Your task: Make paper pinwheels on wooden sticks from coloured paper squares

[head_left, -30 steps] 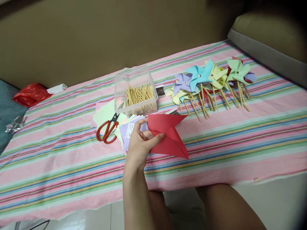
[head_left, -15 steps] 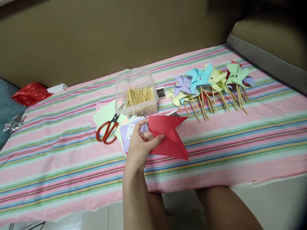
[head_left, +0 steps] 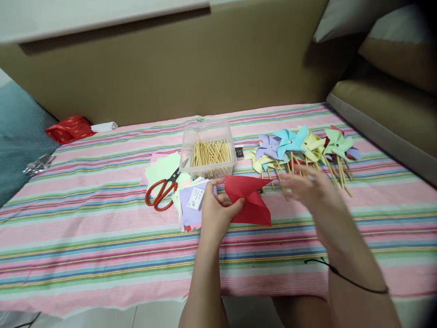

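Note:
My left hand (head_left: 220,205) is closed on a red paper pinwheel (head_left: 254,207), its thumb pressed on the folded centre. No stick shows on this pinwheel. To its right, my right hand (head_left: 310,184) is in the air, apart from the red paper and in front of the finished pinwheels. Motion smears its fingers, so I cannot tell whether they hold anything. A stack of coloured paper squares (head_left: 187,209) with a white label lies just left of my left hand. Close by, scissors with red handles (head_left: 162,193) rest partly on pale green paper (head_left: 164,166).
A clear plastic box (head_left: 232,159) of wooden sticks (head_left: 211,152) stands behind the papers. Small dark metal pieces (head_left: 239,152) sit beside it. Several pinwheels on sticks (head_left: 290,141) lie at the right. A red plastic bag (head_left: 70,130) is at the far left, on the striped cloth (head_left: 102,218).
My right hand has come into view from the right. My left hand still holds the red pinwheel. The camera view has tilted up, so the whole scene sits lower.

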The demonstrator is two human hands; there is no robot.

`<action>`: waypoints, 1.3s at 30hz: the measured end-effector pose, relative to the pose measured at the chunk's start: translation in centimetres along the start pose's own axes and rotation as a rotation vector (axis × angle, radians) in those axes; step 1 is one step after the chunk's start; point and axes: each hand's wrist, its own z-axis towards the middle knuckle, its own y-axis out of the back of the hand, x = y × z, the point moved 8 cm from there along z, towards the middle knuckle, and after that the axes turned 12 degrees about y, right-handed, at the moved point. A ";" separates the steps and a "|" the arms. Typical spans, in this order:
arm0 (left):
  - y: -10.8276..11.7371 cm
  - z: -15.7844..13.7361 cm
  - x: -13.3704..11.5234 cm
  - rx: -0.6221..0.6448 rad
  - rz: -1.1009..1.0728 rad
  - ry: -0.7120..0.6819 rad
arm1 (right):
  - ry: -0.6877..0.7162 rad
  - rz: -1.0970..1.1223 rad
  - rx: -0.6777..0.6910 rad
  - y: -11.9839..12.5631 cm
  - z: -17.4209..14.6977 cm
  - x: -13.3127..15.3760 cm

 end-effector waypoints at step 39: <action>0.1 0.7 1.1 0.085 -0.117 0.172 | 0.046 0.060 0.607 -7.1 -1.0 0.2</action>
